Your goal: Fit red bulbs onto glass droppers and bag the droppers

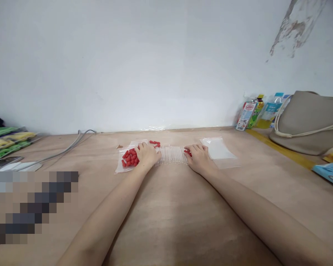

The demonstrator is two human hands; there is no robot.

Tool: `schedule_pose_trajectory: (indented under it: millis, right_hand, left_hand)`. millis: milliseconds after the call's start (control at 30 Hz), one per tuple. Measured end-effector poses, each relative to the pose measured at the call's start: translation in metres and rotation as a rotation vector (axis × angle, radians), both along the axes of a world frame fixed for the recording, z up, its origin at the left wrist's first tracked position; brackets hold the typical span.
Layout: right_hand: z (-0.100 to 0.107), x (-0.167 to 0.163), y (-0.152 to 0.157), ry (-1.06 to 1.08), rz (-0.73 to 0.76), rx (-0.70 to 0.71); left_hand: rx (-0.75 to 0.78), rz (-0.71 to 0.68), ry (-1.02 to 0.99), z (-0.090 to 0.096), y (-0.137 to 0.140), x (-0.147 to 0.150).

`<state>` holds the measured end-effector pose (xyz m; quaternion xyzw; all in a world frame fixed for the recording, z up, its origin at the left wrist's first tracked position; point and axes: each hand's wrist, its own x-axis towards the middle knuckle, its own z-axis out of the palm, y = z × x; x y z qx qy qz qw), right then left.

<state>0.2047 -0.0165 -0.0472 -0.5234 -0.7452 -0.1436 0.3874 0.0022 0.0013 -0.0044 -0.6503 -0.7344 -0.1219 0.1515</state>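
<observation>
A row of thin, clear sticks or tubes (172, 155) lies side by side on the brown tabletop, between my hands. My left hand (147, 154) rests at the row's left end, fingers apart over the edge of a pile of small red plastic pieces (131, 159), thumb beside the sticks. That pile lies on a clear plastic bag (120, 169). A few more red pieces (154, 142) lie just beyond this hand. At the row's right end, my right hand (198, 157) has its thumb and fingers closed around red pieces (187, 152); how many is hard to see.
Right of my right hand lies a flat clear bag (223, 149) with a white area. Drink cartons and bottles (270, 111) and a grey-beige bag (310, 114) stand at the back right. A grey cable (69, 146) and stacked packets (11, 142) are on the left.
</observation>
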Motion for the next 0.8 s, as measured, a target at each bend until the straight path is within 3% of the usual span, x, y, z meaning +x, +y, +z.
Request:
schedule_pose_trajectory:
  millis: [333,533,667,800]
  right_hand:
    - [0.001,0.000,-0.001,-0.001,-0.001,-0.005]
    - [-0.002,0.001,0.001,0.046,-0.005,0.001]
    - [-0.007,0.002,0.003,0.191,0.069,0.026]
    - [-0.009,-0.001,-0.005,0.272,0.125,0.102]
  left_hand:
    - [0.118,-0.139,0.202,-0.002,-0.007,0.005]
    - [0.148,-0.186,0.179,0.003,-0.007,0.006]
    - [0.222,-0.391,-0.001,0.006,-0.011,0.012]
    - [0.176,-0.640,-0.159,-0.006,-0.029,0.013]
